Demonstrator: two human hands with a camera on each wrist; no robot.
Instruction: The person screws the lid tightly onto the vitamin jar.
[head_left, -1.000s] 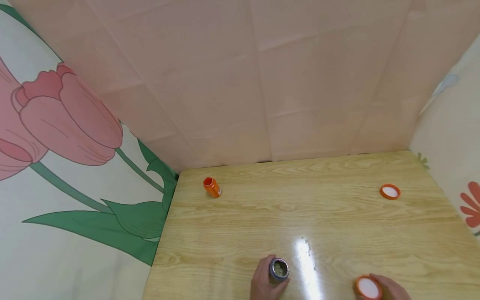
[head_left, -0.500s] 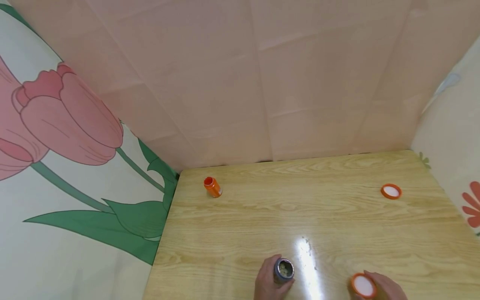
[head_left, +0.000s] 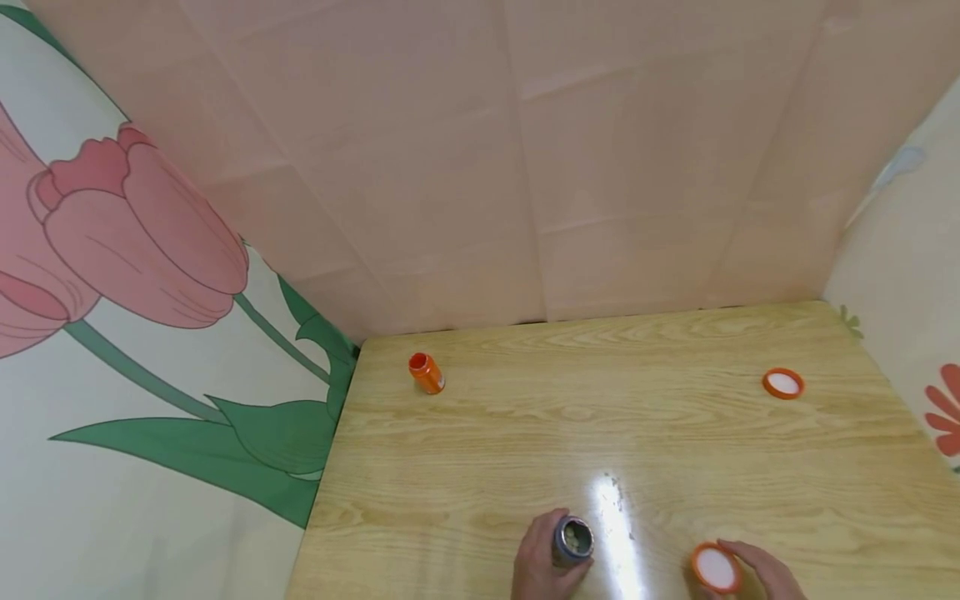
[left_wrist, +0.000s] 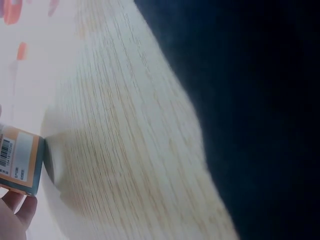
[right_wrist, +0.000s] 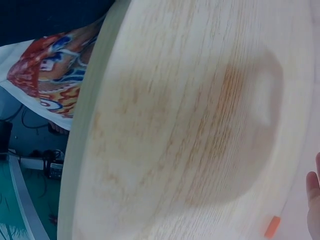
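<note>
Toward the near side of the table, my left hand (head_left: 538, 560) grips an open jar (head_left: 573, 538) with a dark rim and some pale greenish contents. The left wrist view shows the jar's side (left_wrist: 22, 155), with a barcode label and a dark base, and fingertips (left_wrist: 26, 212) against it. To its right, my right hand (head_left: 763, 568) pinches the edge of an orange lid (head_left: 716, 568) whose white inner face is up. Part of that hand (right_wrist: 314, 205) shows at the edge of the right wrist view.
A small orange jar (head_left: 427, 374) without a lid stands at the back left of the wooden table (head_left: 555, 417). Another orange lid (head_left: 783, 383), white inside, lies at the back right. A pink covering (head_left: 450, 167) hangs behind, and flower-printed panels (head_left: 142, 225) flank the table.
My left hand has shifted a little to the right with the jar. The right hand has moved left with the orange lid, so the two are closer together.
</note>
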